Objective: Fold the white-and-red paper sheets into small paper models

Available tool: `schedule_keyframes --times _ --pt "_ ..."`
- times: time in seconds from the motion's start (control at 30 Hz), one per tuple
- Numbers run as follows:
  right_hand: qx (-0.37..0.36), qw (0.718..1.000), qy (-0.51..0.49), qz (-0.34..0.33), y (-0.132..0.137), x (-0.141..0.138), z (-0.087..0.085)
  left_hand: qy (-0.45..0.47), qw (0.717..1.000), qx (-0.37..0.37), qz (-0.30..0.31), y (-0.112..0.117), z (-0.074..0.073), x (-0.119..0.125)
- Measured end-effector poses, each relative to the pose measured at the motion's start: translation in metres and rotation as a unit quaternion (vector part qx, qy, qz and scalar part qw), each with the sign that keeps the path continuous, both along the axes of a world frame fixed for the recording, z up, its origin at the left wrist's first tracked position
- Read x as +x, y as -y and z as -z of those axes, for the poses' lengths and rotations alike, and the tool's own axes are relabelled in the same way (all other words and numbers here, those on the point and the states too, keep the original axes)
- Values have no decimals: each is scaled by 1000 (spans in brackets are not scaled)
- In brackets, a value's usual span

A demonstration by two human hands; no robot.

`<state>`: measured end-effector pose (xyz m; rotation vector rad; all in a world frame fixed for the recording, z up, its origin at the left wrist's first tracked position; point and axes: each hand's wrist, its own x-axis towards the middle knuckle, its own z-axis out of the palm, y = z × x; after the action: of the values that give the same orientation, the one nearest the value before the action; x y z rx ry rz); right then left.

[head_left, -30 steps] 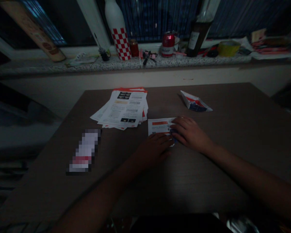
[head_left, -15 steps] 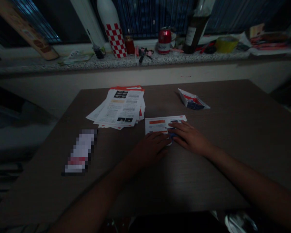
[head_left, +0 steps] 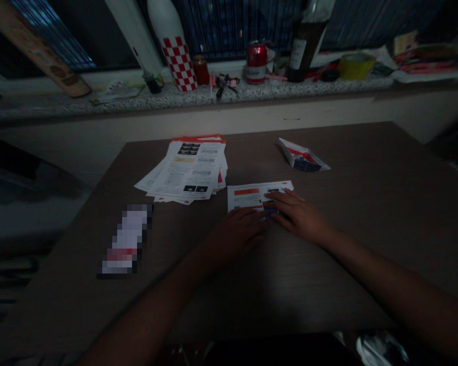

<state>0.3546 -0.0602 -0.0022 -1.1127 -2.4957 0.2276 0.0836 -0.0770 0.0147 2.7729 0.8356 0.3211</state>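
A printed sheet of paper (head_left: 248,195), white with orange and blue blocks, lies on the brown table under both hands. My left hand (head_left: 240,234) rests palm down across its near edge, fingers stretched out to the right. Over the sheet's right part lies my right hand (head_left: 299,213), its fingers flat and slightly spread, pointing left. The fingertips of the two hands come close together near the sheet's lower middle. Whether the sheet is folded beneath them is hidden. Beyond my right hand sits a folded paper boat (head_left: 304,156) with red and dark blue print.
Several printed sheets (head_left: 189,170) lie in a loose stack at the back left of the table (head_left: 366,203). A blurred-out phone (head_left: 125,241) lies nearer on the left. On the windowsill stand a checkered bottle (head_left: 179,63), a red can (head_left: 256,62) and a dark bottle (head_left: 301,53).
The view has shifted very slightly. Both hands stay on the sheet, with the left fingers moved a little over its near edge; less of the sheet shows there.
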Motion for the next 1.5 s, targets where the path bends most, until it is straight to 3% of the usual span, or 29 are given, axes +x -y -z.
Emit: schedule_keyframes --times 0.43,1.5 --pt "9 1000 -3 -4 0 0 1 5 999 -18 33 -4 -3 -10" --pt "1 999 -31 -6 -2 1 5 0 1000 3 4 -4 2 -2"
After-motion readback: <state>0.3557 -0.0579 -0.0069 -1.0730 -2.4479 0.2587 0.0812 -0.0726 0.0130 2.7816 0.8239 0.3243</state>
